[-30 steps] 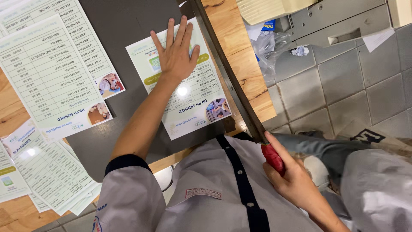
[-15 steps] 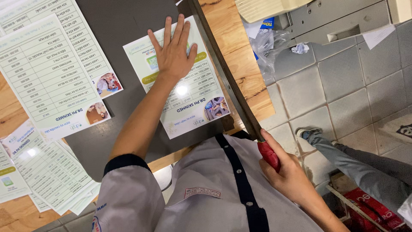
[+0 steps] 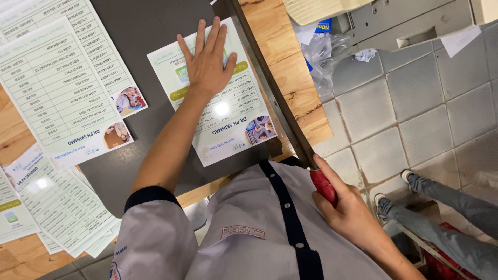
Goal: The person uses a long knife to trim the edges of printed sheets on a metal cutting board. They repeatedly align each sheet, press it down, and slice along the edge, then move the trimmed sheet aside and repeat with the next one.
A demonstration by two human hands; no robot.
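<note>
My left hand [image 3: 206,59] lies flat, fingers spread, on a glossy printed leaflet [image 3: 228,119] that rests on the dark grey bed of a paper cutter [image 3: 150,31]. The leaflet's right edge runs along the long cutter blade arm [image 3: 267,83], which is slanted down toward me. My right hand [image 3: 345,210] is closed around the blade's red handle [image 3: 322,185] at the table's near edge, beside my white shirt.
Two pale green leaflets [image 3: 57,88] lie on the cutter bed's left part, and a stack of several more [image 3: 57,207] sits on the wooden table [image 3: 290,67] at lower left. Another person's legs in jeans [image 3: 441,218] stand on the tiled floor at right. A beige machine [image 3: 394,21] is above.
My hands and the cutter have hardly moved. The other person's legs have shifted down and to the right across the tiled floor.
</note>
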